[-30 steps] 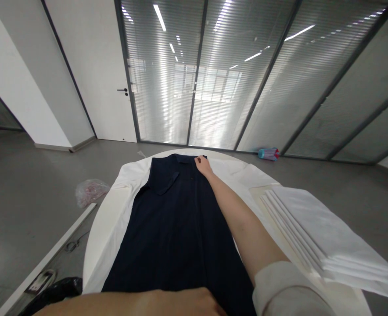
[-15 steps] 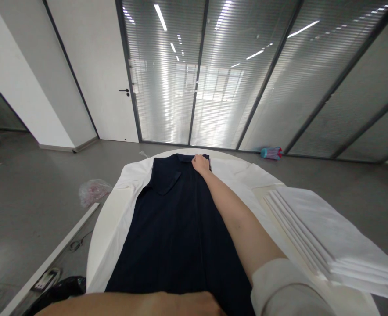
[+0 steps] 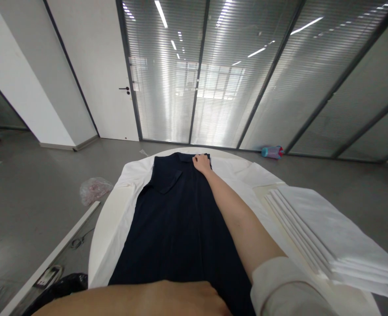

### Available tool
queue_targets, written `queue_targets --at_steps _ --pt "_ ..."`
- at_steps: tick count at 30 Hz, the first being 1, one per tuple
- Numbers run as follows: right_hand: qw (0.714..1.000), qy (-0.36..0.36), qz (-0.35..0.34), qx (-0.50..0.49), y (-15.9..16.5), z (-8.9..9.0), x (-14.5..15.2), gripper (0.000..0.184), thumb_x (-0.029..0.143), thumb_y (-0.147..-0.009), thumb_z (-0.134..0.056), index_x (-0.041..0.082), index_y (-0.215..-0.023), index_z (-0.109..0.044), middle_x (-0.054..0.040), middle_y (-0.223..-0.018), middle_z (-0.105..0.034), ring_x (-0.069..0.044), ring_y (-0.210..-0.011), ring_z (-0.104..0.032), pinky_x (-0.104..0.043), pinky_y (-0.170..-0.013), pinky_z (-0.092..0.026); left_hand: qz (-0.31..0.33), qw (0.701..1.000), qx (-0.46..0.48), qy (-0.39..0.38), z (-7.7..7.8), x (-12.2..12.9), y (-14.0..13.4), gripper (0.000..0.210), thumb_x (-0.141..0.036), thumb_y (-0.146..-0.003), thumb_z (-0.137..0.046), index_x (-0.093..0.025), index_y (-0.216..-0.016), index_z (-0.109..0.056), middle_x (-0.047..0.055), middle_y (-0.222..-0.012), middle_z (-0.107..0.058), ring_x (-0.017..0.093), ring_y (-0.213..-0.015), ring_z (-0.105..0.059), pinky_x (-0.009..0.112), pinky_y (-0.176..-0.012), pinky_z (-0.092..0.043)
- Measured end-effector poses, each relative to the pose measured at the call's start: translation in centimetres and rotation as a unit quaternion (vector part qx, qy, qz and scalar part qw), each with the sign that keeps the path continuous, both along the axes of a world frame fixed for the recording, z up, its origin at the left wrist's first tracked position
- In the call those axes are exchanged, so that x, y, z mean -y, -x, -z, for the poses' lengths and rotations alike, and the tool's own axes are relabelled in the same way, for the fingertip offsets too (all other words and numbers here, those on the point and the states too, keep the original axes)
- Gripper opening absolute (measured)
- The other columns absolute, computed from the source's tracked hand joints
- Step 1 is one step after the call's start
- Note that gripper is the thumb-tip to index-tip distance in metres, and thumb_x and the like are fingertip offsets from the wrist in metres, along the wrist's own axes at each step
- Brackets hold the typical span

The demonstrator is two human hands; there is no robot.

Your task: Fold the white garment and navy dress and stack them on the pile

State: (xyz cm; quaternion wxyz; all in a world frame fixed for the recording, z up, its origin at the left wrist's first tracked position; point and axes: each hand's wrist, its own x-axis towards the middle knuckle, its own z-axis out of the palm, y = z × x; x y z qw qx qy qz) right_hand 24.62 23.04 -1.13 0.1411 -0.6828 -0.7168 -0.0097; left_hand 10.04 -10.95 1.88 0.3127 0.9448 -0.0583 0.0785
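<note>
A dark navy shirt [image 3: 170, 228] lies lengthwise on top of a white cloth [image 3: 131, 177] on the round table [image 3: 103, 228]. One sleeve [image 3: 169, 181] is folded inward at the upper left. My right hand [image 3: 201, 163] is at the shirt's far end, by the collar area, with its fingers curled on the fabric near the top right corner. My left hand [image 3: 210, 300] is low at the bottom edge, over the near part of the shirt. Its fingers are cut off by the frame and hidden behind the forearm.
A stack of folded white cloths [image 3: 332, 232] sits on the table's right side. On the floor lie a clear plastic bag [image 3: 95, 190], a black bag [image 3: 59, 292], a power strip [image 3: 49, 276] and a blue-pink bundle [image 3: 272, 152]. Beyond stand a glass partition and a white door.
My left forearm and hand have shifted slightly up into view. My right hand stays in the same spot on the shirt, and the shirt looks the same.
</note>
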Motion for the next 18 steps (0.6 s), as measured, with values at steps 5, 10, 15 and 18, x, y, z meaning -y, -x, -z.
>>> queue_targets --at_steps 5,10,15,18 --pt "1.000 -0.002 -0.023 -0.001 -0.3 0.2 0.1 0.047 0.041 -0.103 -0.027 0.022 -0.126 -0.064 -0.0131 -0.139 -0.054 -0.027 -0.131 -0.044 -0.043 -0.108 -0.033 -0.191 0.969 0.051 -0.148 0.5 -0.7 -1.2 0.041 -0.042 -0.099 -0.050 -0.015 -0.126 -0.062 0.014 -0.129 -0.062 0.028 -0.127 -0.054 0.044 -0.112 -0.040" --pt "0.998 0.048 -0.038 0.001 -0.6 1.2 -0.2 0.070 0.066 -0.098 -0.023 0.024 -0.153 -0.038 -0.0128 -0.163 -0.024 -0.032 -0.151 -0.011 -0.055 -0.118 -0.008 -0.171 0.947 0.044 -0.269 1.6 -0.1 -1.2 0.054 -0.048 -0.099 -0.046 -0.020 -0.146 -0.047 0.014 -0.156 -0.038 0.031 -0.144 -0.035 0.057 -0.116 -0.031" --pt "0.989 0.142 -0.044 0.008 -0.7 1.4 -1.2 0.086 0.077 -0.092 -0.014 0.025 -0.160 -0.013 -0.0129 -0.167 0.000 -0.030 -0.152 0.005 -0.055 -0.119 0.004 -0.129 0.905 0.104 -0.392 4.7 1.1 -2.3 0.036 -0.037 -0.101 -0.044 -0.044 -0.132 -0.060 -0.007 -0.152 -0.045 0.030 -0.145 -0.033 0.057 -0.111 -0.041" --pt "0.987 0.151 -0.046 0.011 -0.8 1.2 -1.6 0.086 0.078 -0.091 -0.014 0.026 -0.160 -0.013 -0.0122 -0.167 -0.001 -0.029 -0.153 0.003 -0.054 -0.119 0.002 -0.069 0.890 0.125 -0.434 7.7 2.0 -3.7 0.037 -0.024 -0.098 -0.045 -0.043 -0.114 -0.072 -0.010 -0.142 -0.056 0.020 -0.145 -0.035 0.045 -0.111 -0.045"
